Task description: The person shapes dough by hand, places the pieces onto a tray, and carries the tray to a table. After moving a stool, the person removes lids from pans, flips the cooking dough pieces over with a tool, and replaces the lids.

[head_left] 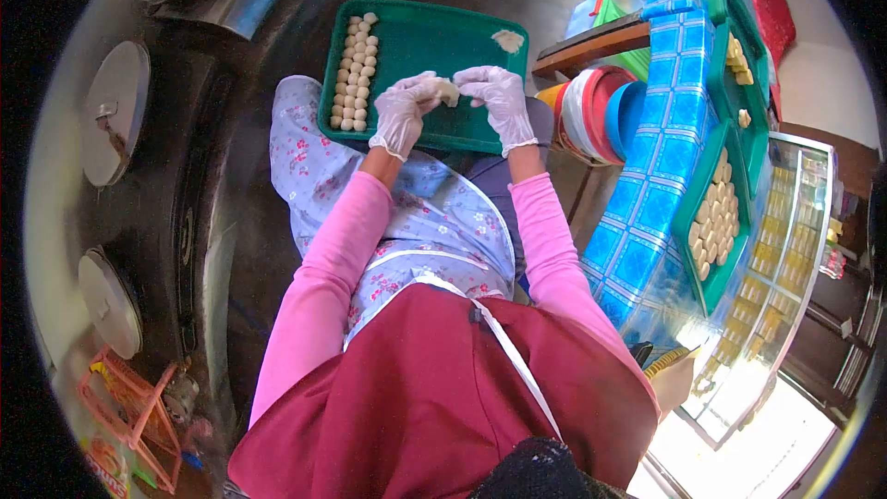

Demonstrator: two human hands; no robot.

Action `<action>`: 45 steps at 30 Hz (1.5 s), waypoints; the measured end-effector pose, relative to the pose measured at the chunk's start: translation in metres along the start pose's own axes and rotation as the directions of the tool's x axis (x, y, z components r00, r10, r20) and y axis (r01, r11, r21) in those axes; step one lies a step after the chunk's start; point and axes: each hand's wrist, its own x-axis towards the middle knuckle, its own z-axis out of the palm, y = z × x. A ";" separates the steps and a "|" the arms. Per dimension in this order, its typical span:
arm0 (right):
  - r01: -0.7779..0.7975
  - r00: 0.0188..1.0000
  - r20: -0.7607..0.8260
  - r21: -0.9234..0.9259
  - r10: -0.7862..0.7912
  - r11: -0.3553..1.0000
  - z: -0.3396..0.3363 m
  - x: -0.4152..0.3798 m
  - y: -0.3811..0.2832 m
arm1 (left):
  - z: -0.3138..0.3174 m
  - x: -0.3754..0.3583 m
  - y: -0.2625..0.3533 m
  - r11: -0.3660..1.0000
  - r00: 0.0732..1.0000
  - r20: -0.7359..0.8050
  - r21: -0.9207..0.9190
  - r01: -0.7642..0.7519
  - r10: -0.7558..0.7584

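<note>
Both hands wear thin translucent gloves and are raised over a green tray (425, 28) at my lap. My left hand (405, 111) has its fingers closed on a small piece of pale dough (449, 92). Beside it on the right, my right hand (499, 102) has its fingertips drawn together near the dough; whether they hold any of it is too small to tell. Rows of small pale dough balls (355, 74) line the tray's left side. A flat scrap of dough (507, 41) lies in its upper right corner.
A table with a blue checked cloth (647, 176) stands at the right, bearing green trays with flat dough pieces (716, 217). Red and blue tubs (610, 111) sit between it and me. Round metal lids (117, 114) and an orange rack (139, 407) are at the left.
</note>
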 end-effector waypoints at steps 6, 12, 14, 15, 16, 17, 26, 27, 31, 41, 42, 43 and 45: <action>0.365 0.874 0.128 -0.809 -0.469 0.461 0.014 0.021 0.060 | -0.005 0.013 -0.011 0.993 0.999 -0.007 -0.113 -0.037 0.036; 0.252 0.935 0.094 -0.854 -0.341 0.456 0.012 0.019 0.056 | 0.022 0.032 -0.046 0.995 0.999 -0.029 -0.102 -0.019 0.016; 0.191 0.977 0.013 -0.504 -0.213 0.842 0.002 0.005 0.054 | 0.030 0.023 -0.044 0.988 0.988 -0.121 0.135 -0.077 0.094; 0.130 0.991 0.006 -0.269 -0.134 0.954 0.000 -0.004 0.052 | 0.028 0.027 -0.049 0.974 0.980 -0.145 0.199 -0.107 0.137; 0.035 0.999 -0.007 0.013 -0.034 0.999 0.000 -0.011 0.042 | 0.030 0.024 -0.046 0.980 0.981 -0.141 0.170 -0.106 0.131; -0.066 0.998 0.005 0.292 0.067 0.954 -0.001 -0.017 0.031 | 0.032 0.020 -0.043 0.985 0.983 -0.133 0.141 -0.104 0.123; -0.051 0.999 0.007 0.415 0.052 0.909 -0.010 -0.011 0.023 | 0.017 0.011 -0.022 0.997 0.979 0.196 -0.043 0.066 -0.057; -0.052 0.999 0.002 0.338 0.054 0.940 -0.009 -0.009 0.025 | 0.018 0.006 -0.018 0.999 0.978 0.203 -0.007 0.050 -0.047; -0.068 0.992 -0.095 0.125 0.081 0.990 -0.002 -0.002 0.016 | 0.019 -0.002 -0.005 0.993 0.978 0.193 0.097 0.066 -0.084; 0.032 0.996 -0.089 0.156 -0.018 0.987 0.004 -0.003 0.018 | 0.020 -0.004 0.012 0.984 0.976 0.130 0.046 0.173 -0.177; 0.097 0.991 -0.107 0.160 -0.080 0.982 0.008 -0.007 0.014 | 0.020 -0.003 0.014 0.969 0.964 0.117 -0.037 0.243 -0.238; 0.160 0.982 -0.126 0.164 -0.140 0.973 0.011 -0.012 0.011 | 0.019 -0.003 0.013 0.974 0.967 0.127 -0.032 0.226 -0.220; 0.235 0.965 -0.147 0.112 -0.218 0.966 0.016 -0.019 0.006 | 0.019 -0.006 0.011 0.981 0.971 0.150 -0.023 0.191 -0.186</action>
